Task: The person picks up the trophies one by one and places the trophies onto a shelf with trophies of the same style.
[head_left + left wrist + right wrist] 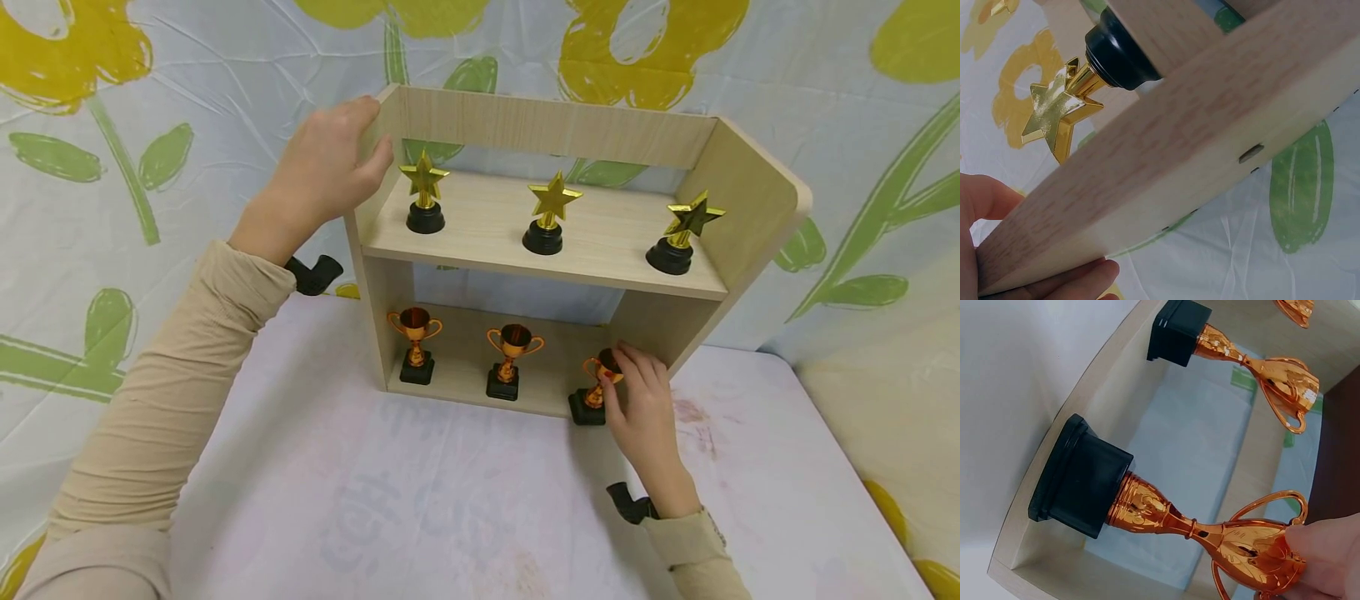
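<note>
My left hand grips the upper edge of the left side panel of a small two-tier wooden shelf, thumb inside and fingers outside. With thumb and fingers my right hand pinches the cup of a bronze-coloured trophy at the lower tier's right end. Its black square base is at the front edge and appears slightly turned. Two similar trophies, the left one and the middle one, stand upright on that tier. Three gold star trophies, left, middle and right, occupy the upper tier.
The shelf stands on a table with a pale cloth. Behind it hangs a white curtain printed with yellow flowers and green leaves. Black wrist devices sit at both cuffs.
</note>
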Tool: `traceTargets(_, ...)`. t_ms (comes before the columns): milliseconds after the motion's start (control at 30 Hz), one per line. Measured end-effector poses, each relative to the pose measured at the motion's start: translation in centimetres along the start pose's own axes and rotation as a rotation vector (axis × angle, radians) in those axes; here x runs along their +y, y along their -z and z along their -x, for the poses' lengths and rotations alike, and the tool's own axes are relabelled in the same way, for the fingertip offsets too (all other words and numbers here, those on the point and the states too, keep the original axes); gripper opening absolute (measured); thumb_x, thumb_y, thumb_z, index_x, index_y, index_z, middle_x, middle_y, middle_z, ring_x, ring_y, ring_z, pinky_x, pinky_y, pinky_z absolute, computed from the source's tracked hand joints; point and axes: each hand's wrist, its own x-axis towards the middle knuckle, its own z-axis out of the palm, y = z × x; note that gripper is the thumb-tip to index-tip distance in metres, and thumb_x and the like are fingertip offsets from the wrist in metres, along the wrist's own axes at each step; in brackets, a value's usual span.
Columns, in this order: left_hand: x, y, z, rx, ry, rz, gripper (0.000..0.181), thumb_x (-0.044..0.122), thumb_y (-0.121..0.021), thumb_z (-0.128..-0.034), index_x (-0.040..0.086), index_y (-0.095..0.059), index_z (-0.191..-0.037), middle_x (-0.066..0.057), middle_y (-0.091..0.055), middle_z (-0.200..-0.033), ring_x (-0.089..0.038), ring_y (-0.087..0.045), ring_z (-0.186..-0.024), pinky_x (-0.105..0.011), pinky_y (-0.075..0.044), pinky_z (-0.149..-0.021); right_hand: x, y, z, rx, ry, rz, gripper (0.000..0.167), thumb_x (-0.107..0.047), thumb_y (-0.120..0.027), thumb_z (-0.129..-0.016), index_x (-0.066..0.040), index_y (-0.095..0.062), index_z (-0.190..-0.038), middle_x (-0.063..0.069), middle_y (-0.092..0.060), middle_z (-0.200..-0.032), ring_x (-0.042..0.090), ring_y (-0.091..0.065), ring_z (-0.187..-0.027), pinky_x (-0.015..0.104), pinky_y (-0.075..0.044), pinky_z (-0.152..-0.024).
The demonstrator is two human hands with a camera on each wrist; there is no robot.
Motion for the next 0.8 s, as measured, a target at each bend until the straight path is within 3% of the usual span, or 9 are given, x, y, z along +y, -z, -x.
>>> traceTargets(300, -0.03, 0.06, 0.01, -0.008, 0.012, -0.002, 0.045, 0.020, -0.044, -0.0995, -0.011, -0.055, -0.130, -0.024, -0.052, -0.141, -0.036, -0.045, -0.135, -0.040, -0.031, -0.115, -0.04, -0.04, -0.16, -0.013, 0.028, 0.029, 0.038, 0.010, -0.070, -0.080, 0.013, -0.063, -0.118, 0.027, -0.061, -0.123, 0.048, -0.050, -0.111, 0.055, -0.036, -0.099)
traceTargets(800, 0.15, 0.17, 0.08, -0.006, 0.008, -0.011, 0.046, 0.020, -0.044, -0.0996, -0.012, -0.054, -0.131, -0.025, -0.052, -0.141, -0.036, -0.045, -0.136, -0.040, -0.031, -0.116, 0.82, -0.90, -0.29, 0.031, 0.049, 0.088, 0.039, 0.012, -0.067, -0.081, 0.014, -0.059, -0.119, 0.030, -0.061, -0.118, 0.049, -0.050, -0.110, 0.054, -0.036, -0.102)
